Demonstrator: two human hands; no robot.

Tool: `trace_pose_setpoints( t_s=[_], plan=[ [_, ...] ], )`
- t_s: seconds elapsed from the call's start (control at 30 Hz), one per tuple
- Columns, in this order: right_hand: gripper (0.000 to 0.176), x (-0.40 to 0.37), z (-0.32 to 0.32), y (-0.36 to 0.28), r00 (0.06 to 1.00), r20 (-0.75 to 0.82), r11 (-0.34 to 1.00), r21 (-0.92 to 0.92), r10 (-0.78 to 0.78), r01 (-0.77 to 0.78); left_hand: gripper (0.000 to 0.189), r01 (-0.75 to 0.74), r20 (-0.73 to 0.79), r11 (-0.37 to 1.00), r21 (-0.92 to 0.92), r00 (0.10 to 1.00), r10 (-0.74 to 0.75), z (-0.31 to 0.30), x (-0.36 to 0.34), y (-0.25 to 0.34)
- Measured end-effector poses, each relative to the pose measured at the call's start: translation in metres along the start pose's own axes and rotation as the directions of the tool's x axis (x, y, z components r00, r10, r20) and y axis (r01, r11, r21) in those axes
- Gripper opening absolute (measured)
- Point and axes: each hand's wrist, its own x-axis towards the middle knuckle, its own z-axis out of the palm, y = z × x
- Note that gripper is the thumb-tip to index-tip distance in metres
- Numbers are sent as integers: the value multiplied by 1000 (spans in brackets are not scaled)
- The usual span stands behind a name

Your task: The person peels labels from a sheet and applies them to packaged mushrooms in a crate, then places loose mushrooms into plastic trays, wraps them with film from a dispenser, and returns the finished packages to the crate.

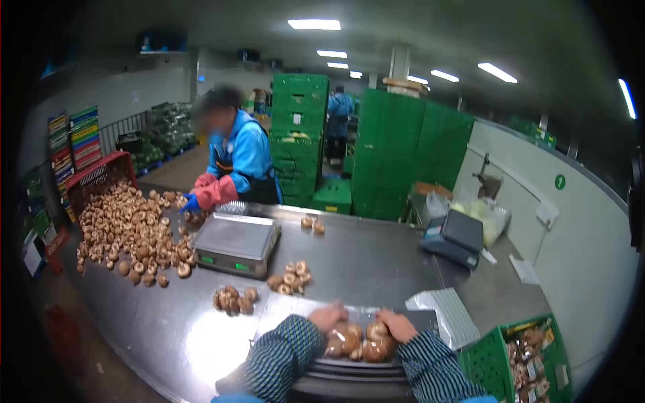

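Several large brown mushrooms point(351, 340) lie grouped directly in front of me, under glossy clear plastic film point(363, 314). At their far left side, my left hand point(328, 316) is closed at the film, fingers pointing inward. My right hand point(398, 326) is closed on the film at the far right side of the same mushrooms. Both hands touch the pack's edges; any tray beneath is hard to make out. Left of my hands lie two small piles of mushrooms, a nearer pile point(235, 300) and a farther pile point(290, 278).
A weighing scale point(235, 236) stands mid-table beside a large mushroom heap point(131, 225). Across the table, a person in blue point(248, 154) handles mushrooms. At right are a second scale point(453, 236), a label sheet point(457, 316) and a green crate point(485, 356) with packs.
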Motion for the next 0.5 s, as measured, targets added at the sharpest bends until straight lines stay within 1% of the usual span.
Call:
trace_pose_setpoints(
  t_s=[0.03,0.07,0.1,0.13,0.17,0.2,0.23,0.27,0.3,0.33,0.37,0.43,0.5],
  plan=[
    [33,0,-30,-30,910,296,888,272,289,-371,25,18,-28,972,-234,999,-26,-10,-10,11],
    [39,-11,-20,-9,934,306,801,504,184,-323,32,15,66,908,-418,998,14,-8,-14,3],
    [39,-18,-26,-10,928,323,798,501,186,-334,32,25,71,902,-431,997,6,-14,-21,7],
    [39,-23,-40,-18,867,410,577,649,284,-496,37,191,244,782,-594,968,-51,-31,-27,18],
    [41,-28,-51,-29,789,507,299,737,349,-606,43,362,416,622,-694,907,-64,-43,-33,22],
    [43,-33,-59,-37,739,581,226,713,341,-664,51,291,380,593,-751,925,28,-48,-39,23],
    [43,-37,-61,-39,737,581,225,711,346,-666,51,290,381,591,-753,924,32,-55,-44,27],
    [41,-39,-63,-42,720,587,271,673,370,-688,53,487,547,541,-686,835,-59,-70,-50,41],
    [40,-42,-66,-49,701,594,313,631,394,-710,56,665,696,470,-581,705,-136,-75,-56,51],
    [38,-43,-68,-58,705,584,267,661,403,-701,59,657,639,156,-738,754,-154,-38,-55,34],
    [38,-49,-74,-67,698,591,261,657,405,-708,59,651,647,424,-630,742,-178,-60,-57,44],
    [38,-63,-87,-88,668,629,74,704,398,-706,59,640,629,494,-588,746,-219,-69,-70,64],
    [39,-96,-110,-130,647,683,43,676,339,-736,58,625,651,545,-559,738,-179,-50,-104,71]
  ],
)
